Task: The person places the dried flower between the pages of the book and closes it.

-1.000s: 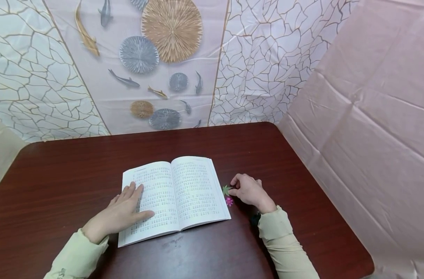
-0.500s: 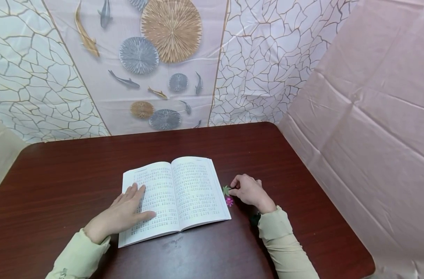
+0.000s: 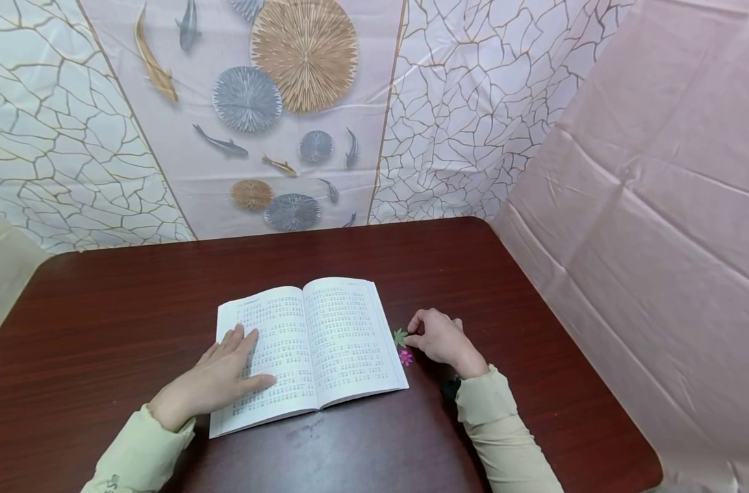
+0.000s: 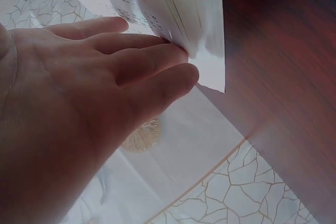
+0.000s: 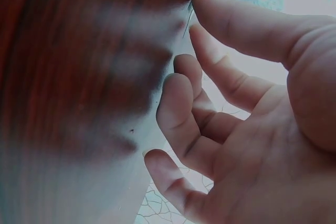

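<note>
With left hand [image 3: 219, 375] spread on open book [image 3: 346, 335], could nudge pink flower [image 3: 406, 357] by tugging green leaf [image 3: 400, 337] with bent fingers [image 5: 176, 108] of right hand [image 3: 442, 339], unclear in grip.

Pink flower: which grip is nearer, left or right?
Right. The right grip is close beside the pink flower, on its right; the left grip lies on the book's left page.
</note>
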Demonstrator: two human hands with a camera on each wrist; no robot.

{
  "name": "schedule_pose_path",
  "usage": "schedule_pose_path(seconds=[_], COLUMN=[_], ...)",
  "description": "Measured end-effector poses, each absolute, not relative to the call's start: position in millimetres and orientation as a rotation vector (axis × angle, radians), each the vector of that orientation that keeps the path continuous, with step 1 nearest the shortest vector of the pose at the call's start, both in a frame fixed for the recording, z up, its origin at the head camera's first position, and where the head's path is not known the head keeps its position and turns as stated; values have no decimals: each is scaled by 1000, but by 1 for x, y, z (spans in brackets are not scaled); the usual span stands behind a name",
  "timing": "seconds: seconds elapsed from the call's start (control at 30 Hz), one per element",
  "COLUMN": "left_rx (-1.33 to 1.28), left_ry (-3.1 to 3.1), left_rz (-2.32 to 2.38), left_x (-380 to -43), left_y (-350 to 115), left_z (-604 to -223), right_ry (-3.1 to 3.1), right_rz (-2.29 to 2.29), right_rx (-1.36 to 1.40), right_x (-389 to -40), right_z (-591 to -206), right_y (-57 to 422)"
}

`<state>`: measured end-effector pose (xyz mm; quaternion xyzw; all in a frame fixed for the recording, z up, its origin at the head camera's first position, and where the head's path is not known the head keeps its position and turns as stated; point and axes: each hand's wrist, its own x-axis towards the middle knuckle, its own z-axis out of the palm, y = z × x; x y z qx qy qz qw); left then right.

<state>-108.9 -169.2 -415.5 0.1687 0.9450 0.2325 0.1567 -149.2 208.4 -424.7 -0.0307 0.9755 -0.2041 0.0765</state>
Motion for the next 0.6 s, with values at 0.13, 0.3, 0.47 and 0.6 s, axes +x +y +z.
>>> schedule_pose_path(seconds=[0.13, 0.3, 0.47, 0.6], left_rx=[487, 490, 496, 490], left_ry=[2710, 2711, 2715, 2717], left_rz=[658, 659, 655, 644], left_x=[-109, -109, -109, -109], left_y=[-169, -169, -169, -169], left_z=[-416, -416, -416, -417], right_ry=[2932, 2932, 2924, 2924], right_rz=[-625, -611, -599, -591], right_rx=[-105, -102, -92, -93], right_x=[-149, -150, -150, -150], right_z=[-426, -426, -425, -425], right_y=[209, 208, 207, 207])
